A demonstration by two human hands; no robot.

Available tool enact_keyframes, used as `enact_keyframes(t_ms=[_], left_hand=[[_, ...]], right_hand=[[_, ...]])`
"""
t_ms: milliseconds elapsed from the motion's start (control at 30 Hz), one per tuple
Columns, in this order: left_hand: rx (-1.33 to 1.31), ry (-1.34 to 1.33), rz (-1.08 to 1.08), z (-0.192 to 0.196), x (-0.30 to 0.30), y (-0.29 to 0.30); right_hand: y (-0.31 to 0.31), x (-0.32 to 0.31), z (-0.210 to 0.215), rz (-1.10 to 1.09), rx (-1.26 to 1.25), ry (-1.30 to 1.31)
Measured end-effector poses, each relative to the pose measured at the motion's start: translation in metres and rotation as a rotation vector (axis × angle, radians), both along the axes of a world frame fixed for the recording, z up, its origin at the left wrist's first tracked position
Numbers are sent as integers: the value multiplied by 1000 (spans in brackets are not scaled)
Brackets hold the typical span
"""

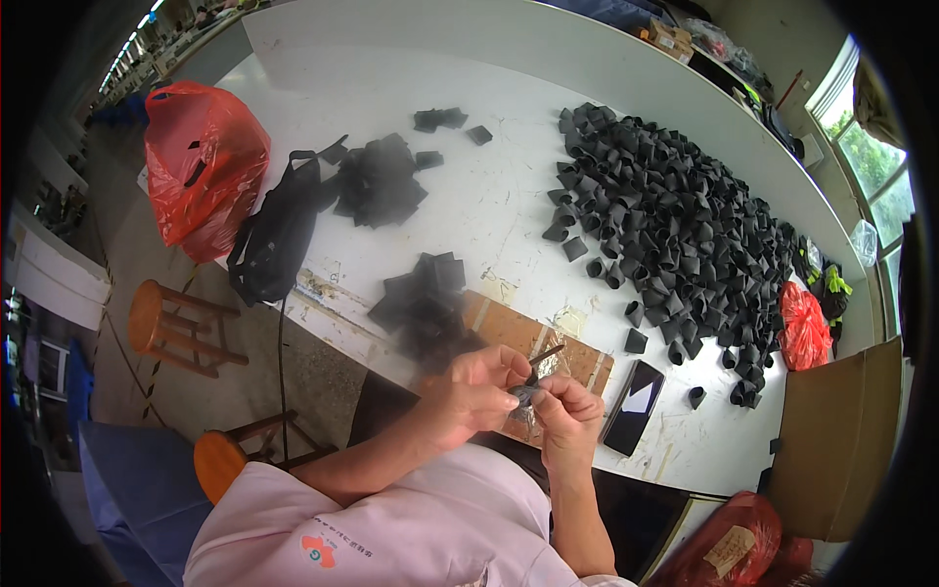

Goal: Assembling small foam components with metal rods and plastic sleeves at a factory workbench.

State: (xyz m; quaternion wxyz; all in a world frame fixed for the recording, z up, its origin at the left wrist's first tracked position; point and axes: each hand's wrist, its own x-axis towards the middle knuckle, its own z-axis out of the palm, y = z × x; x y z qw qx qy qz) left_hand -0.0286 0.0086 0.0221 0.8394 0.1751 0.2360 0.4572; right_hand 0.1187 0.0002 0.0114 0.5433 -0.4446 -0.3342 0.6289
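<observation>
My left hand (479, 386) and my right hand (569, 411) meet over the near edge of the table, fingertips pinched on a small black piece (525, 394) that they mostly cover. A thin dark stick-like thing (547, 354) juts up between my fingers; which hand bears it I cannot tell. Below them lies a brown cardboard sheet (587, 364) with shiny tape on it. Flat black pieces (425, 293) are piled just beyond my left hand, partly blurred. To the right of my right hand a black phone (634, 407) rests on the table.
A large heap of black pieces folded into loops (675, 215) covers the table's right side. Another flat pile (377, 181) lies farther back. At left are a red plastic bag (205, 166), a black bag (277, 235) and wooden stools (161, 318). A cardboard panel (831, 440) stands at right.
</observation>
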Motion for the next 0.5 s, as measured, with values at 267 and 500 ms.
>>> enact_keyframes(t_ms=[267,500], left_hand=[[670,882,641,-2,31,-5],[152,-156,-6,27,-1,31]], right_hand=[[4,6,1,262,-155,526],[37,14,51,324,161,84]])
